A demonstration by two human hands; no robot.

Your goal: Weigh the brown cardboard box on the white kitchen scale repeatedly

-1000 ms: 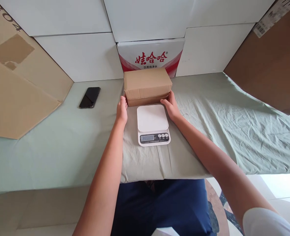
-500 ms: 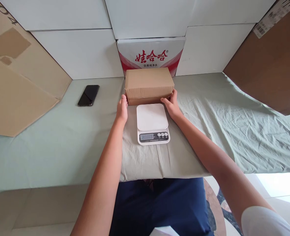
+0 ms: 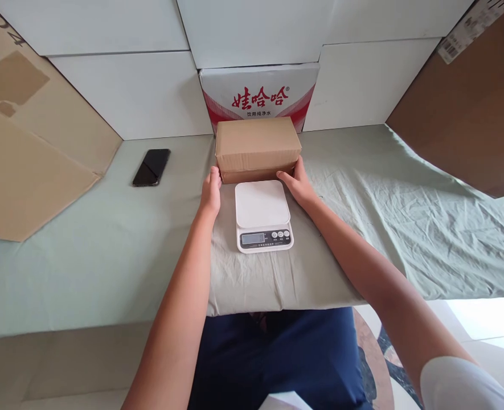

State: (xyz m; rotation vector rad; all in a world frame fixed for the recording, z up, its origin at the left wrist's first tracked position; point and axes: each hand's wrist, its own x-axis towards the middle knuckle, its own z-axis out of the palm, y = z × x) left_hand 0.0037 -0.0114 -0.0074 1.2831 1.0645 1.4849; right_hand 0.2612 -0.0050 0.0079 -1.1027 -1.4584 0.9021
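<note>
A brown cardboard box (image 3: 258, 142) sits behind a white digital kitchen scale (image 3: 263, 205), with its lid closed. My left hand (image 3: 211, 191) holds the box's left side near the front corner, thumb pointing up and the other fingers partly hidden. Around the right front corner, my right hand (image 3: 296, 182) grips it, thumb across the front face and fingers along the side. The scale lies between my forearms, its plate bare and its small screen lit with faint digits.
On the left lies a black smartphone (image 3: 151, 167). Behind the brown box stands a white and red printed carton (image 3: 260, 85) against white panels (image 3: 127, 94). Large cardboard panels flank the table at left (image 3: 38, 165) and right (image 3: 469, 119). Grey-green cloth (image 3: 106, 256) covers the table.
The scale's screen has gone from a full row of digits to a much shorter reading. The view has shifted slightly; both hands stay on the box.
</note>
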